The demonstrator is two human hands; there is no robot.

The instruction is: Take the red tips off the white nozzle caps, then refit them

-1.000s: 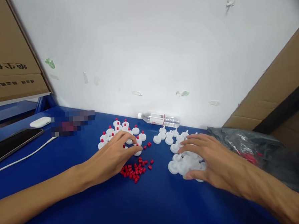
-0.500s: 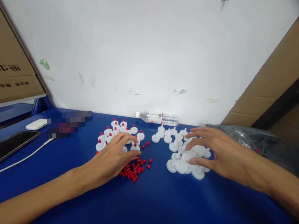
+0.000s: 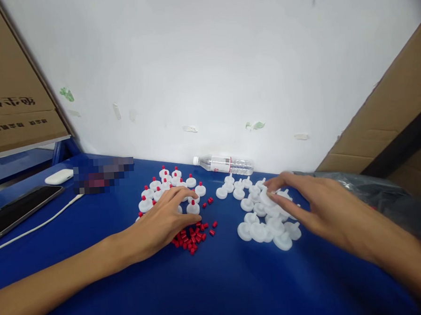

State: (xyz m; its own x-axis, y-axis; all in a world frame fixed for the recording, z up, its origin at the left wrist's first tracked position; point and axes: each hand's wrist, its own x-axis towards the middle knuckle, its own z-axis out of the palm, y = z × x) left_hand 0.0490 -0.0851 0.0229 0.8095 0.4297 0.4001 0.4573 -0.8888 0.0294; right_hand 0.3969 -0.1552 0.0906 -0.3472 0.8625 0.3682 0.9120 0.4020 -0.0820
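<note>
My left hand [image 3: 164,221] hovers with thumb and index finger apart, between white spouted caps with red tips and a heap of small red tips [image 3: 193,238]. A white cap with a red tip [image 3: 193,208] stands upright in view between its fingertips; nothing appears to be gripped. On the right, my right hand [image 3: 309,199] pinches a white spouted cap [image 3: 266,199] between thumb and fingers, above a loose pile of similar white caps [image 3: 258,231] without red tips. The other fingers of that hand are partly hidden.
Against the white wall lies a clear plastic bottle [image 3: 223,164]. A phone [image 3: 26,209], a white case [image 3: 59,176] and a white cable [image 3: 41,226] are at the left. Dark plastic sheeting [image 3: 360,192] and cardboard [image 3: 381,115] border the right side.
My right hand has closed from spread fingers to a pinch on a white spouted cap. The left hand keeps nearly the same pose. The whole view has shifted slightly.
</note>
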